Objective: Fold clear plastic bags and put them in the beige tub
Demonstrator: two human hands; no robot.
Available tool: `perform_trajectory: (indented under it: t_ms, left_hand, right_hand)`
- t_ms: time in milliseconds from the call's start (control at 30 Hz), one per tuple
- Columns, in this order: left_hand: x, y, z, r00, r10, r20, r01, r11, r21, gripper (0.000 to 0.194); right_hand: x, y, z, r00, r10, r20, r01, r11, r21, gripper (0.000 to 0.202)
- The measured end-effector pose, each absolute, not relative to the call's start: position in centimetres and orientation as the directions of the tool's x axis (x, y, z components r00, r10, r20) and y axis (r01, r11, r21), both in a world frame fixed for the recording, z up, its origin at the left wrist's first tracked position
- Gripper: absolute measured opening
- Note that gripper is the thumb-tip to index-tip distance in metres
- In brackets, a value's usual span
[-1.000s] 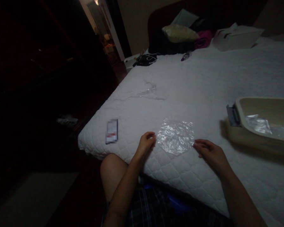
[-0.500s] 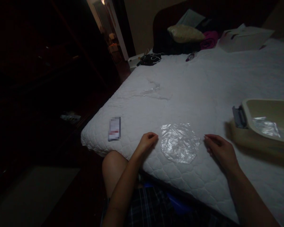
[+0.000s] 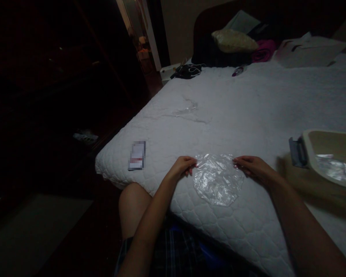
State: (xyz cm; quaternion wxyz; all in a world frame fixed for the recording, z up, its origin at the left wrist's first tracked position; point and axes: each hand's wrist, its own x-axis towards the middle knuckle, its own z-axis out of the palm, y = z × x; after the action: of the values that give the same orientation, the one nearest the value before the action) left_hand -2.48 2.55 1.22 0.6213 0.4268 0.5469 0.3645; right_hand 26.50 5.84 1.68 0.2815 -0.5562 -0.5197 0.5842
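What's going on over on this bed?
Someone has both hands on a clear, wrinkled plastic sheet. The left hand and right hand pinch its far edge, one at each end, and the sheet lies spread on the white bed between them. To the right stands an open bin with more shiny plastic inside. Off to the left lies a flat, blurred thing, possibly a phone.

A dark plaid garment, crossed by thin pale lines, is worn, with one knee and the forearms uncovered.
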Motion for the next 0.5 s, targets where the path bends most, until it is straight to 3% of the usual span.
perform_trajectory:
  t_ms: [267,500]
  left_hand:
    - [-1.5,2.8,0.7,0.034,0.952,-0.304,-0.128,0.306,0.944,0.032]
    - [-0.9,2.5,0.7,0.026,0.960,-0.280,-0.117,0.281,0.953,0.029]
  right_hand:
    - [26.3,5.1,1.4,-0.155,0.940,-0.303,0.164,-0.278,-0.946,0.049]
    - [26.0,5.0,1.1,-0.165,0.958,-0.233,0.132,-0.212,-0.968,0.048]
